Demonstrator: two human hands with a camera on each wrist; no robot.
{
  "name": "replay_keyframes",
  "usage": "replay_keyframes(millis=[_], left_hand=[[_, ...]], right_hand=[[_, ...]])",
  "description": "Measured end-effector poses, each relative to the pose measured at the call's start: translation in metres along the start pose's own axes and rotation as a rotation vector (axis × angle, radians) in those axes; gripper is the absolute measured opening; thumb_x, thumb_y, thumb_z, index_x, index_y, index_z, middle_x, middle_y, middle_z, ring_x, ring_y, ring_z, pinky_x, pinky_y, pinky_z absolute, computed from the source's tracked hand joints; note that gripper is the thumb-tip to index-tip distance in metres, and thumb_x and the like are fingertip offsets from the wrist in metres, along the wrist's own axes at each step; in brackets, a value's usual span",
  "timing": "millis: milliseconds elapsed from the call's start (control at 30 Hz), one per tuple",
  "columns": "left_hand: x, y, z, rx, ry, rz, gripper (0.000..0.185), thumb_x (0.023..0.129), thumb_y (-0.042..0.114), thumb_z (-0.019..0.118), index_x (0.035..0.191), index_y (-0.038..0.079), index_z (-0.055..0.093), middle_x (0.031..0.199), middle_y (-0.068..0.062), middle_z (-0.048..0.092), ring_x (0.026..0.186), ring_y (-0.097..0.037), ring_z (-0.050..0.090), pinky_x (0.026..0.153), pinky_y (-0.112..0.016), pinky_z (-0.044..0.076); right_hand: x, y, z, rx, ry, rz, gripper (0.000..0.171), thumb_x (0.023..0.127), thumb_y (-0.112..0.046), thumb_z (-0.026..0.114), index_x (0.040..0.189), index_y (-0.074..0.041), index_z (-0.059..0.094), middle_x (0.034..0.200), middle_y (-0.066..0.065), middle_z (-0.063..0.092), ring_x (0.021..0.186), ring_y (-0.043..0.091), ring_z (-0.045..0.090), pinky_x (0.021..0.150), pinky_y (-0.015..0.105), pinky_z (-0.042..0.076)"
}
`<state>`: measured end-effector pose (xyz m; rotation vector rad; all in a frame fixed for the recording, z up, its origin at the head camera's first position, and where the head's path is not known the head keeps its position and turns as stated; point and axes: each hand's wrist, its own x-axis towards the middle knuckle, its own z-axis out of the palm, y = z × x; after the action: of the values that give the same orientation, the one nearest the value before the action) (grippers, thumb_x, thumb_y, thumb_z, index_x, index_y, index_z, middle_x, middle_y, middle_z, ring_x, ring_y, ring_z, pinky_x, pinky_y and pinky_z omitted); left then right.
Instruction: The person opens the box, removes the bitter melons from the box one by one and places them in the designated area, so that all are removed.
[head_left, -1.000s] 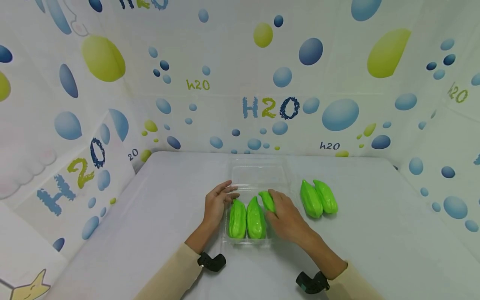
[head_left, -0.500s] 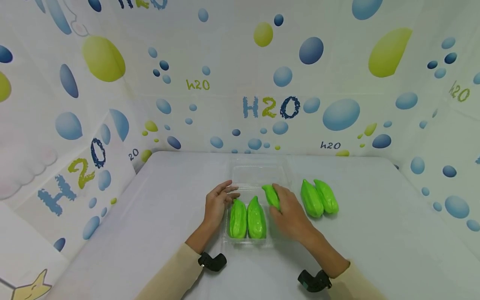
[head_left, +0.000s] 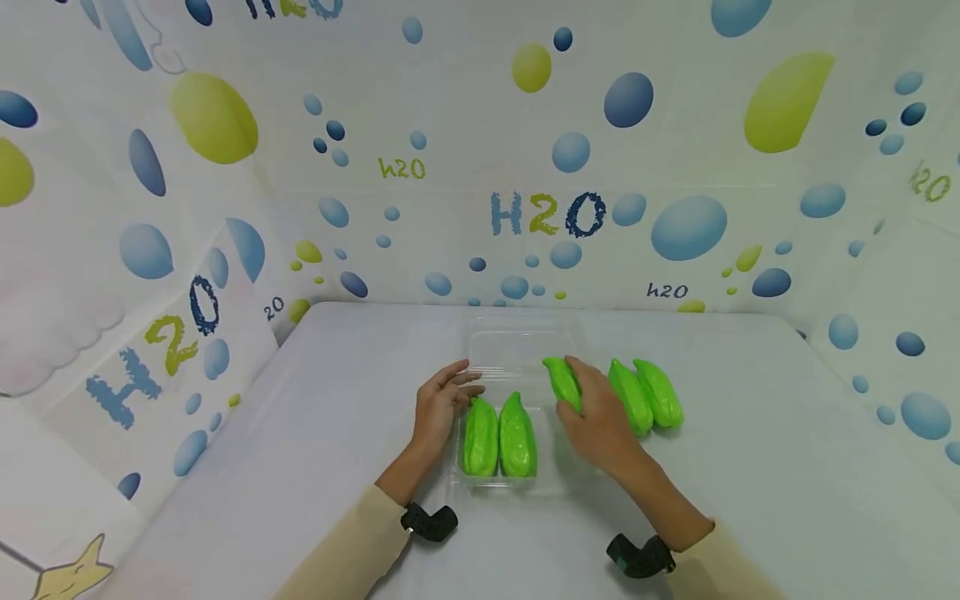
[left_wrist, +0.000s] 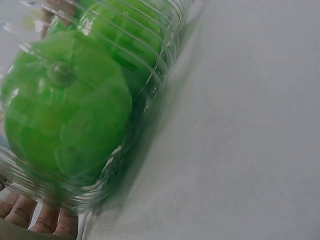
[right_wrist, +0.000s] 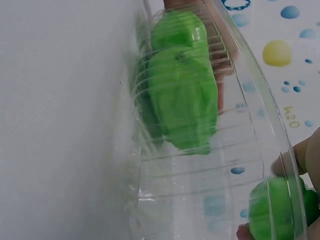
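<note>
Five green chayotes in all, on a white table (head_left: 750, 433). Two chayotes in the tray (head_left: 499, 436) lie side by side, touching, long axes running from me toward the far wall, narrow ends pointing away, filling the left half of the clear plastic tray (head_left: 517, 346). My left hand (head_left: 438, 405) rests at the tray's left rim, fingers nearly straight and laid over the edge; from the left wrist view my fingertips (left_wrist: 30, 216) show just under the ribbed tray wall, gripping nothing.

One held chayote (head_left: 562, 382): my right hand (head_left: 600, 415) curls around its near end, thumb and fingers closed on it. Its long axis tilts from my palm up and leftward, free tip pointing toward the far wall and a little left. It sits over the tray's right edge, near the far right corner; whether it touches the tray I cannot tell. The right wrist view shows its rounded end (right_wrist: 277, 210) through the clear wall.

Two chayotes on the table (head_left: 648, 393) lie just right of my right hand, touching each other, outside the tray, long axes angled far-left to near-right.
</note>
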<state>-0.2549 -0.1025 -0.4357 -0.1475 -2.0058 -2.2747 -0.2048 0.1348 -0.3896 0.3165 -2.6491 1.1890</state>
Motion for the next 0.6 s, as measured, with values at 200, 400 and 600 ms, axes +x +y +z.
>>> replay_keyframes(millis=[200, 400, 600], left_hand=[[0.000, 0.000, 0.001, 0.042, 0.000, -0.002, 0.054, 0.090, -0.008, 0.040, 0.143, -0.006, 0.051, 0.130, -0.025, 0.064, 0.113, -0.039, 0.067, 0.076, -0.021, 0.053], [0.000, 0.001, 0.002, 0.034, 0.002, -0.009, 0.054, 0.090, -0.009, 0.041, 0.143, -0.005, 0.052, 0.130, -0.025, 0.065, 0.113, -0.038, 0.067, 0.077, -0.021, 0.053], [0.001, 0.000, 0.001, 0.032, 0.003, -0.013, 0.054, 0.090, -0.009, 0.040, 0.143, -0.005, 0.052, 0.129, -0.025, 0.065, 0.113, -0.039, 0.068, 0.077, -0.022, 0.054]], right_hand=[[0.003, 0.004, -0.006, -0.013, 0.049, 0.004, 0.063, 0.093, -0.010, 0.056, 0.153, 0.000, 0.039, 0.149, 0.021, 0.048, 0.130, 0.035, 0.050, 0.106, 0.055, 0.041], [0.005, 0.007, -0.012, -0.008, 0.093, 0.010, 0.063, 0.092, -0.008, 0.057, 0.152, -0.001, 0.041, 0.146, 0.020, 0.052, 0.119, 0.032, 0.054, 0.098, 0.052, 0.043], [0.008, 0.013, -0.019, 0.011, 0.126, 0.047, 0.063, 0.091, -0.008, 0.055, 0.152, -0.003, 0.042, 0.146, 0.018, 0.052, 0.115, 0.031, 0.052, 0.095, 0.049, 0.042]])
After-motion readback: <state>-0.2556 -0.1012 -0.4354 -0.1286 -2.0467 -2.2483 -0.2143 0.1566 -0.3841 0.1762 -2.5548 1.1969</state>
